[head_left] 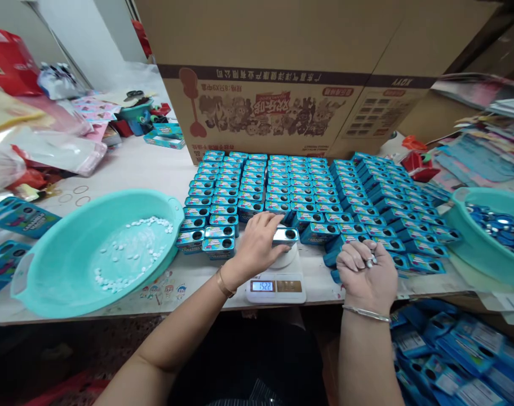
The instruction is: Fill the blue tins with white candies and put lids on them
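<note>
Two grips: our left hand (259, 242) clasps a box (284, 235) (lightly is best over the scale (278, 295)), our right hand (367, 273) curls round tablets (370, 261).

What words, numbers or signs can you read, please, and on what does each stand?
"1522": scale display, decimal point unclear.
"有限公司": carton, upside down, dark strip.
"欢乐": carton, upside down, red logo.
"CARAMELO", apparently: open blue box beside the carton.
Rows of blue boxes: lettering too small.
Remaining carton print: too small, blurred.
</note>
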The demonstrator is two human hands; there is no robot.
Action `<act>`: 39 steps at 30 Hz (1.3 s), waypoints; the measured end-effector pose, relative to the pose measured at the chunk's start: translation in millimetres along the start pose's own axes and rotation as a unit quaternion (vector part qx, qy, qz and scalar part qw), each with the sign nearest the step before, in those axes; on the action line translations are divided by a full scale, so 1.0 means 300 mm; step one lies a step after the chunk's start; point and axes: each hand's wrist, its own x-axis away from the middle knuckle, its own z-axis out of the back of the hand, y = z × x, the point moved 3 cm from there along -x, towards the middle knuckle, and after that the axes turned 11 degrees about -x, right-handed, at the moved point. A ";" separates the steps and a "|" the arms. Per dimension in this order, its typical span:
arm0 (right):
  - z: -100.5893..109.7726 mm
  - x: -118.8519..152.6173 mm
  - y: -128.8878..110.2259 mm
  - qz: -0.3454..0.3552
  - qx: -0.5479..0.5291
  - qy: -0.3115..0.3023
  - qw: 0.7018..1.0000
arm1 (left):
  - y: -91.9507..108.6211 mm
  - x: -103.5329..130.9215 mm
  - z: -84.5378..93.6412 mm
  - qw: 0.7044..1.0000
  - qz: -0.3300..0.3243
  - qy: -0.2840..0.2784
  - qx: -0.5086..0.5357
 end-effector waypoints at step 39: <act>-0.058 -0.049 0.076 -0.022 0.069 -0.005 0.997 | 0.019 0.277 0.225 0.997 -0.009 -0.077 -0.020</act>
